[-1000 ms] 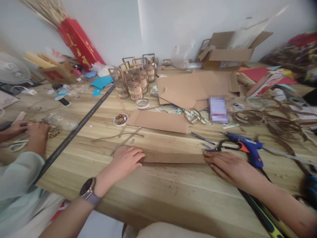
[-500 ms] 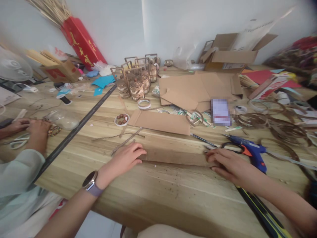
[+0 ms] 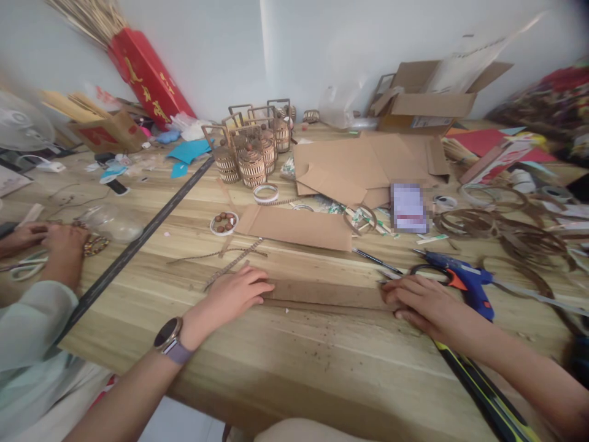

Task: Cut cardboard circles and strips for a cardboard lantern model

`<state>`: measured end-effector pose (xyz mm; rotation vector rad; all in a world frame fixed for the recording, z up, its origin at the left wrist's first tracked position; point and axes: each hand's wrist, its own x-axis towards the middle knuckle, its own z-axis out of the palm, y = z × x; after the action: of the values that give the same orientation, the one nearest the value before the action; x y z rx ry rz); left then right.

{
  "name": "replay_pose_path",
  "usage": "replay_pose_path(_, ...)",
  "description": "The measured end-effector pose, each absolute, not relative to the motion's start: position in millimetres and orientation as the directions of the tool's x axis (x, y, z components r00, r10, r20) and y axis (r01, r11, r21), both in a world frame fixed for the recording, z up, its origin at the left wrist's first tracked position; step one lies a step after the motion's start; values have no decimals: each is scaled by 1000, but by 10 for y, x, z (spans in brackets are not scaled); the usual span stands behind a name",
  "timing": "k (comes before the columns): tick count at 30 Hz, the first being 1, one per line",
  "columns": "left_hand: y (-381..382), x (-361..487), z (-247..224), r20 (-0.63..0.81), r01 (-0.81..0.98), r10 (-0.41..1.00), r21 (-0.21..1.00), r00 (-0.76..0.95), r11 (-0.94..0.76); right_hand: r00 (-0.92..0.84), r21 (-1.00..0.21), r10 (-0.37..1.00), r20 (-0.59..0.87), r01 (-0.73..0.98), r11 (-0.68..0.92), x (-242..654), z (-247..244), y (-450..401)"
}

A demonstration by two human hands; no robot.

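A long, narrow cardboard strip lies across the table in front of me. Its left end is gripped by my left hand, with the fingers curled over it. My right hand pinches the other end; the thumb side is partly hidden. Just beyond the right fingers are black-handled scissors and a pen. A blue glue gun lies to the right of them. Close by the left hand, thin patterned strips rest on the wood. Farther back sits a wider cardboard piece.
Several small woven baskets with handles stand at the back. A bowl of brown beads sits left of centre. Coiled brown strips crowd the right, and a yellow-black tool lies under my right forearm. At far left are another person's hands.
The view has shifted slightly, so the scene appears a little farther left. Both hands keep their hold on the cardboard strip, which looks tilted a little more, showing a lower edge.
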<state>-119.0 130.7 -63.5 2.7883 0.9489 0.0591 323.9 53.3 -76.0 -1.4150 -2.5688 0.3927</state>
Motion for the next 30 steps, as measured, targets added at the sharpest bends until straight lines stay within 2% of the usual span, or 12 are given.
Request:
replay_pose_path(4, 1300, -1198, -649, -4, 588, 597, 178, 802, -789, -551, -315, 834, -28, 796, 516, 3258, -698, 527)
replay_pose_path(10, 1278, -1204, -654, 46, 564, 579, 175, 814, -807, -544, -242, 835, -75, 823, 514, 3344, -744, 495)
replay_pose_path(19, 1166, -1245, -781, 127, 561, 571, 107, 811, -821, -531, -354, 844, -77, 805, 475, 3277, -670, 614)
replay_pose_path(24, 1155, -1186, -646, 61, 565, 567, 45, 822, -824, -563, -432, 825, -45, 755, 492, 3273, -589, 606)
replay_pose_path(30, 1156, -1146, -582, 1, 590, 590, 41, 807, -807, -549, -391, 833, -74, 784, 482, 3211, -515, 596)
